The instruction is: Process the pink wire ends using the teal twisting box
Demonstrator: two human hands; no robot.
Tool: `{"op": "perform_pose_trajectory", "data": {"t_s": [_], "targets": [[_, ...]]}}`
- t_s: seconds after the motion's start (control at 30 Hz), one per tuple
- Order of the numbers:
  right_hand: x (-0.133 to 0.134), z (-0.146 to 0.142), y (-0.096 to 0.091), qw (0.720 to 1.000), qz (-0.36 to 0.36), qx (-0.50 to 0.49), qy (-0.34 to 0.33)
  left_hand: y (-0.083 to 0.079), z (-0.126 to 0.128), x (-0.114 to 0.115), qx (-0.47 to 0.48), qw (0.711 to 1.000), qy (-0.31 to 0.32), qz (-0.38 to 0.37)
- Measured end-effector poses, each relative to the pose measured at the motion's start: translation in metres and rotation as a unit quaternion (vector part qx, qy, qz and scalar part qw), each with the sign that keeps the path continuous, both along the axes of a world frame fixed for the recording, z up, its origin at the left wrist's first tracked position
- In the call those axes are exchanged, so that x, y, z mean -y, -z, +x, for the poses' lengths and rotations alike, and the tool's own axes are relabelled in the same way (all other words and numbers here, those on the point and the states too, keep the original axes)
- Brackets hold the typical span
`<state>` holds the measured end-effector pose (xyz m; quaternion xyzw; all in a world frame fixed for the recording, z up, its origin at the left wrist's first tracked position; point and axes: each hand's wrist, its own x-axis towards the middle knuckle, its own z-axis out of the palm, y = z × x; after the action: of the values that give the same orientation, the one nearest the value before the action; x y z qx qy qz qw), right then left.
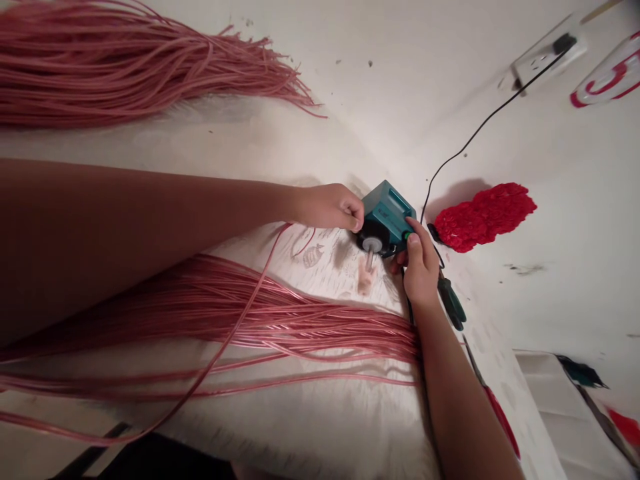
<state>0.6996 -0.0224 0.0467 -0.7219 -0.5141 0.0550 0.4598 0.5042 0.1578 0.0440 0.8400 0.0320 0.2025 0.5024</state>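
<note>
A small teal electric machine (393, 207), with a black front ring, a pale hub and a short metal shaft, sits on the worn white table. My right hand (421, 263) grips its right side, the thumb beside a green knob. At the machine's left side, my left hand (337, 208) is closed, its fingertips by the black ring. A reddish wire (245, 310) rises from the lower left and passes under that hand; the part in the fingers is hidden. Below lies a long bundle of similar wires (310, 320), running under my left forearm and to my right forearm.
Another thick wire bundle (150, 73) lies at the upper left. A red fluffy object (485, 217) and green-handled tool (452, 303) are right of the machine. A black cord (480, 130) runs to a wall socket (537, 63). A red-handled tool (501, 417) lies near my right forearm.
</note>
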Motion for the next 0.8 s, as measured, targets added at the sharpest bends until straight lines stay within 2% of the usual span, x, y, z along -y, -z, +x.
{"op": "perform_pose_trajectory", "data": {"t_s": [0.8], "targets": [[0.0003, 0.0019, 0.0014, 1.000, 0.000, 0.022, 0.001, -0.0006, -0.0020, 0.0013, -0.006, 1.000, -0.007, 0.004]]}}
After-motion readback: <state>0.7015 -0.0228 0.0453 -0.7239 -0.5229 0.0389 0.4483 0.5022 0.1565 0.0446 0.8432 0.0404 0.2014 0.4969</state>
